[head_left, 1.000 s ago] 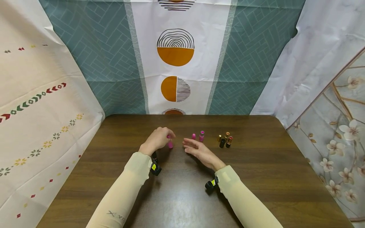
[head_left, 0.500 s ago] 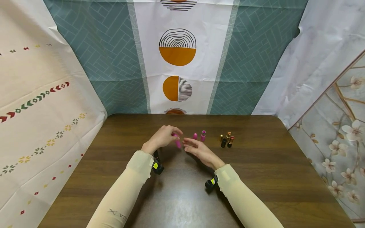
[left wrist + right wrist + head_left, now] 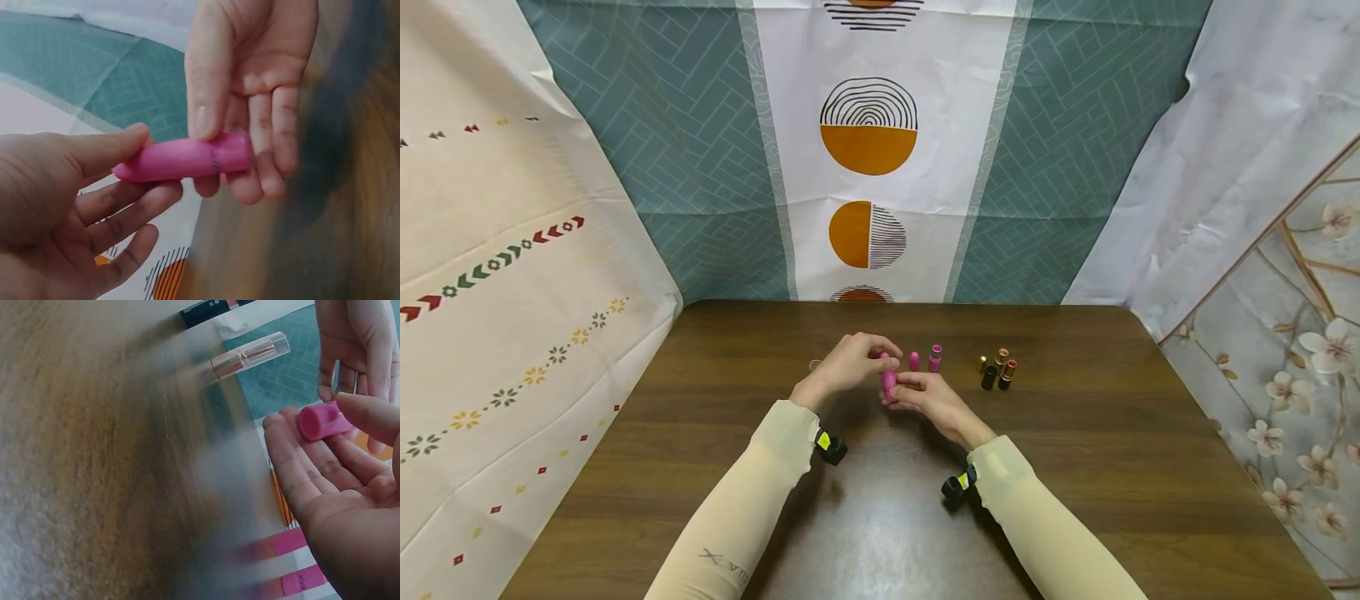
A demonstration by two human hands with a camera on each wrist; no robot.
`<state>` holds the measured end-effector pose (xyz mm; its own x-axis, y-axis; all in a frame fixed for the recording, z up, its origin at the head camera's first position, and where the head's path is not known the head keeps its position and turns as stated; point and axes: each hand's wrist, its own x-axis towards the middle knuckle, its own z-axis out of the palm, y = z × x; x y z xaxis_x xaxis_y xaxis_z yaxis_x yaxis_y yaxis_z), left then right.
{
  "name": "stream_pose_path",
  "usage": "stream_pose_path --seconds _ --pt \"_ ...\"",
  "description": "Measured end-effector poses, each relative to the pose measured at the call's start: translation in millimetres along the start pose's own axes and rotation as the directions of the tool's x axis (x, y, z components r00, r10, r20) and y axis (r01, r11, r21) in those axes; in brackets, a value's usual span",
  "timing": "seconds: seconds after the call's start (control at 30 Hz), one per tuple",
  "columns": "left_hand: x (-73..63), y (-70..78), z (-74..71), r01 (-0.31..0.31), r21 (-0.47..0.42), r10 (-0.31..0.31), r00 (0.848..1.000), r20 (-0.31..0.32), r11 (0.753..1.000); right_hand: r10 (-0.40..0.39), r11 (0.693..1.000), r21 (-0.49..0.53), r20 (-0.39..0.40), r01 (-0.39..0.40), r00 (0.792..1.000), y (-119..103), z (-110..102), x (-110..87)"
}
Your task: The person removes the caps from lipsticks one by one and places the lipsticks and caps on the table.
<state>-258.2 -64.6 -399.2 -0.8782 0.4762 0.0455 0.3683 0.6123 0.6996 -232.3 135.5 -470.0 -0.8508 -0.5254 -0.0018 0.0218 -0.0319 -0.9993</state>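
While left hand (image 3: 850, 363) and right hand (image 3: 934, 402) both pinch one pink tube (image 3: 178, 159), gold-topped tubes (image 3: 1002, 357) in head view only

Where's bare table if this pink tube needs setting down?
The table is bare on its near side between the sleeves, and right of the black and gold tubes. Crowded: just beyond the right hand, where two pink pieces stand.

A teal-and-white patterned cloth (image 3: 685, 150) hangs behind the brown wooden table (image 3: 1135, 442).
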Motion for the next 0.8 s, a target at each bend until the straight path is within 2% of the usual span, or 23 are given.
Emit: stream_pose_path --seconds 0.17,0.3,0.43,0.53,0.8 --pt "3.3 -1.5 13.5 0.004 -0.139 -0.017 0.996 -0.087 0.99 -0.012 1.0 0.016 -0.022 0.013 1.0 -0.3 -5.7 -4.5" --pt "3.8 -4.1 26.2 -0.007 -0.294 -0.031 0.992 -0.125 0.956 -0.009 1.0 0.025 -0.034 0.01 0.999 -1.6 -9.7 -10.2" --pt "2.3 -5.1 36.9 -0.007 -0.439 -0.052 0.991 -0.122 0.899 -0.001 0.999 0.049 -0.055 0.003 0.998 -1.5 -13.2 -15.6" --pt "2.1 -3.5 41.8 -0.008 -0.507 -0.059 0.992 -0.116 0.862 0.008 0.997 0.077 -0.077 -0.002 0.997 -1.5 -15.6 -18.9" --pt "7.6 -0.4 46.8 -0.023 -0.581 -0.038 0.995 -0.094 0.814 0.018 0.995 0.097 -0.094 -0.009 0.995 -3.3 -21.8 -22.5"
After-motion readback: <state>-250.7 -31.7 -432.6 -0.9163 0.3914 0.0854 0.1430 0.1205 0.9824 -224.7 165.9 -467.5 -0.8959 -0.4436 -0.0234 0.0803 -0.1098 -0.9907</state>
